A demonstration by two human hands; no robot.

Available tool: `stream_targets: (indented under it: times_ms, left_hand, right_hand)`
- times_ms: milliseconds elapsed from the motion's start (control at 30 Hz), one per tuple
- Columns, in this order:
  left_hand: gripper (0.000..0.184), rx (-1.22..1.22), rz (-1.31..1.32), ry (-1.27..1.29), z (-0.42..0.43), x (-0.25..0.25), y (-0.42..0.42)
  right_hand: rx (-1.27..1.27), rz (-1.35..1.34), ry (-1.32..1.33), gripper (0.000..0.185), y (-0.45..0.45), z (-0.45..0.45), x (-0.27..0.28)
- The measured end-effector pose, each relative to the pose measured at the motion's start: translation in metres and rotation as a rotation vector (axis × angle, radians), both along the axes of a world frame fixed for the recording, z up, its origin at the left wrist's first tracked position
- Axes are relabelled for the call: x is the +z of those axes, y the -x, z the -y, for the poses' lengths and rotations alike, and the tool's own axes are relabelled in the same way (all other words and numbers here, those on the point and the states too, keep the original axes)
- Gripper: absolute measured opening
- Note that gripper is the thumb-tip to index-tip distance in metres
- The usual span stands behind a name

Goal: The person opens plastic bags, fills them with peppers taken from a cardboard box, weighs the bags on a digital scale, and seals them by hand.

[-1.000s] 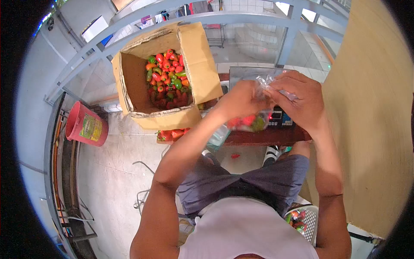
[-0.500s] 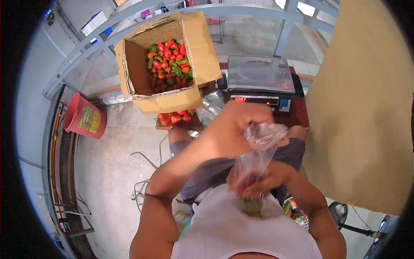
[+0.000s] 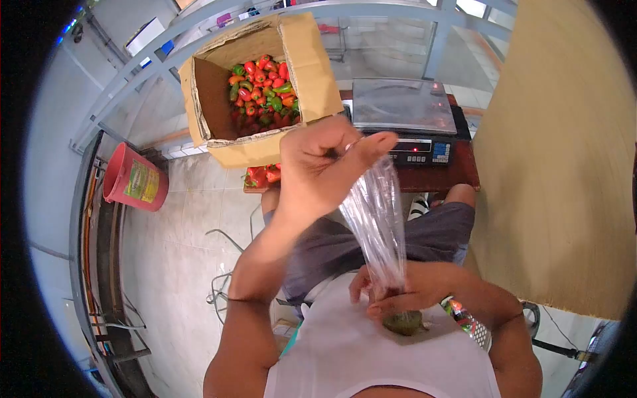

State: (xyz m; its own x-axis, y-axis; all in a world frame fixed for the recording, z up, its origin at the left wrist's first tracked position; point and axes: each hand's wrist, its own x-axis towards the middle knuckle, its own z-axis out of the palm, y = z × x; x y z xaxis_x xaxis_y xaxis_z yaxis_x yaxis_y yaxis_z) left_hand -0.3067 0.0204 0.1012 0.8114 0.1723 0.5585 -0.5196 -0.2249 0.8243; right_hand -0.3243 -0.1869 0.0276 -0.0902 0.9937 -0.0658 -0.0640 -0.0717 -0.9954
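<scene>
- Up goes your left hand (image 3: 322, 166), fist closed on the top of the plastic bag (image 3: 379, 232), thumb sticking out
- Your right hand (image 3: 424, 286) wraps the filled bottom against your shirt (image 3: 332, 351), a green pepper (image 3: 403, 323) bulging below the fingers
- There's the change: the bag, bunched half a second ago, now stretches long between your hands, so its peppers sit gathered low, clear of the neck
- Beyond your hands, the scale (image 3: 403, 106) stands beside the pepper box (image 3: 310, 69)

single head-worn view, forward and down, close
</scene>
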Motion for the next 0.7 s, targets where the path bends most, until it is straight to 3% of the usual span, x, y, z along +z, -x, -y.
stream_targets:
  times_ms: [33,67,133,200,267,333,400,467,567,667,700]
  left_hand:
    - [0.031,0.010,-0.078,0.014,-0.007,-0.007,0.003]
    - [0.025,0.081,-0.172,-0.162,-0.015,-0.010,0.007]
    - [0.019,0.329,0.181,-0.277,-0.021,-0.029,0.016]
    - [0.019,0.230,0.418,-0.502,-0.011,-0.030,0.034]
    - [0.023,-0.204,0.517,-0.829,0.024,-0.016,0.063]
    - [0.025,-0.399,0.479,-1.062,0.023,-0.018,0.076]
    - [0.024,-0.361,0.321,-1.206,-0.007,-0.033,0.076]
    - [0.023,-0.379,0.305,-1.194,-0.004,-0.042,0.080]
    - [0.017,-0.388,0.260,-1.138,-0.006,-0.050,0.079]
    - [0.012,-0.291,0.205,-1.031,-0.003,-0.054,0.070]
    - [0.013,-0.252,0.144,-0.970,-0.001,-0.057,0.067]
  right_hand:
    - [-0.045,-0.100,0.114,0.030,0.008,0.005,0.004]
    - [-0.103,-0.150,0.133,0.031,0.014,0.008,0.005]
    - [-0.117,-0.097,0.119,0.032,0.019,0.008,-0.004]
    - [-0.180,-0.009,0.074,0.036,0.025,0.009,-0.007]
    - [-0.277,0.118,0.009,0.036,0.029,0.015,-0.005]
    - [-0.365,0.249,-0.060,0.036,0.027,0.023,-0.003]
    - [-0.473,0.308,-0.091,0.034,0.019,0.031,0.001]
    - [-0.605,0.276,-0.065,0.030,0.012,0.044,0.006]
    - [-0.514,0.609,-0.039,0.013,-0.007,0.057,0.045]
    - [-0.600,1.315,-0.041,0.011,-0.014,0.060,0.080]
    - [-0.698,1.411,-0.059,0.015,-0.018,0.060,0.077]
